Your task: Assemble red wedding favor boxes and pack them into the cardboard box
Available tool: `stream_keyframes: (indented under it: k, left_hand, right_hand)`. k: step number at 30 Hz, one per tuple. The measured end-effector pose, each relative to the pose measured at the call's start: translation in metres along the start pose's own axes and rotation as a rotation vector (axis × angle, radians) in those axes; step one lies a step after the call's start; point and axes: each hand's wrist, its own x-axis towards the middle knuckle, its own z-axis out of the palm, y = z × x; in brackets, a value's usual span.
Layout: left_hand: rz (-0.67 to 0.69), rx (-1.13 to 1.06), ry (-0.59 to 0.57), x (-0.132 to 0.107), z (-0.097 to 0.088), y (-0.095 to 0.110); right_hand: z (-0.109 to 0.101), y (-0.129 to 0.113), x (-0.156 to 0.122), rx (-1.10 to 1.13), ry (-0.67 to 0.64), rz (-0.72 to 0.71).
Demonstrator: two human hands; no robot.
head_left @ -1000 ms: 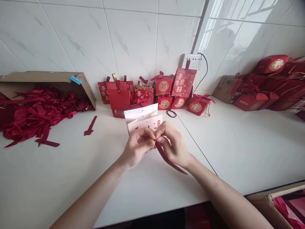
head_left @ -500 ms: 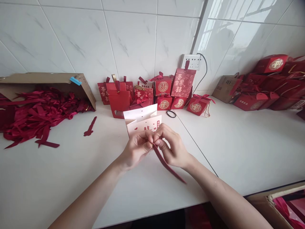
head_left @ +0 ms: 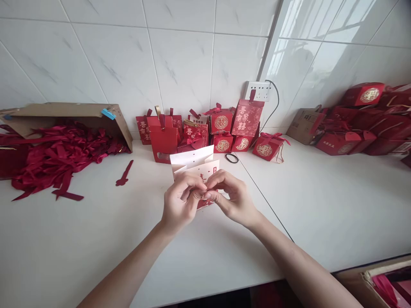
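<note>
My left hand (head_left: 183, 199) and my right hand (head_left: 233, 199) meet fingertip to fingertip above the table, both closed in a pinch. Between them is the dark red strap, now almost wholly hidden by the fingers. Just behind the hands stands a white and red paper gift box (head_left: 195, 157), its top unfolded and its front printed with red characters. My fingers cover part of that front. A similar dark red strap (head_left: 124, 173) with a shaped end lies on the table to the left.
Several red gift boxes (head_left: 164, 141) stand along the tiled wall. At left, a cardboard box (head_left: 73, 109) on its side spills red ribbons (head_left: 61, 154). A black ring (head_left: 231, 158) lies near the boxes. More red boxes (head_left: 340, 141) are piled at right; an open carton (head_left: 366, 280) sits at lower right.
The long strap tail that hung down toward the lower right from my fingers no longer shows. Both hands stay pinched together. The whole view has shifted slightly.
</note>
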Motion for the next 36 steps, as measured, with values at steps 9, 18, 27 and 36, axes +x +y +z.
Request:
stream_keyframes:
  k: [9, 18, 27, 36]
  left_hand:
    - [0.145, 0.135, 0.014, -0.002, -0.003, 0.002]
    - [0.519, 0.445, 0.346, 0.005, -0.019, -0.004]
    - [-0.352, -0.101, 0.165, 0.016, -0.027, -0.023]
    - [-0.392, -0.016, 0.143, 0.013, -0.026, -0.026]
  right_hand:
    - [0.001, 0.001, 0.002, 0.023, 0.025, -0.037]
    - [-0.061, 0.044, 0.021, -0.861, 0.205, 0.282]
    - [-0.063, 0.068, 0.011, -1.181, -0.172, 0.606]
    - [-0.057, 0.077, 0.013, -1.148, -0.161, 0.613]
